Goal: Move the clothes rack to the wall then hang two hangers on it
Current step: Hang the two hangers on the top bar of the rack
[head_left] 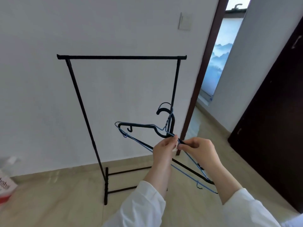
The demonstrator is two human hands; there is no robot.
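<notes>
A black clothes rack (121,57) stands close to the white wall, its top bar bare. In front of its right post I hold two hangers together: a thick black hanger (165,111) and a thin blue wire hanger (185,175), overlapping and tilted, hooks pointing up. My left hand (164,149) pinches the hangers near their necks. My right hand (199,149) pinches the blue wire hanger's arm just beside the left fingers. Both hands sit low, well below the top bar.
A brown door frame (206,71) and open doorway lie right of the rack. A dark door (275,128) stands at the far right. A white and red container (6,182) sits on the tiled floor at the left edge. A wall switch (185,22) is above.
</notes>
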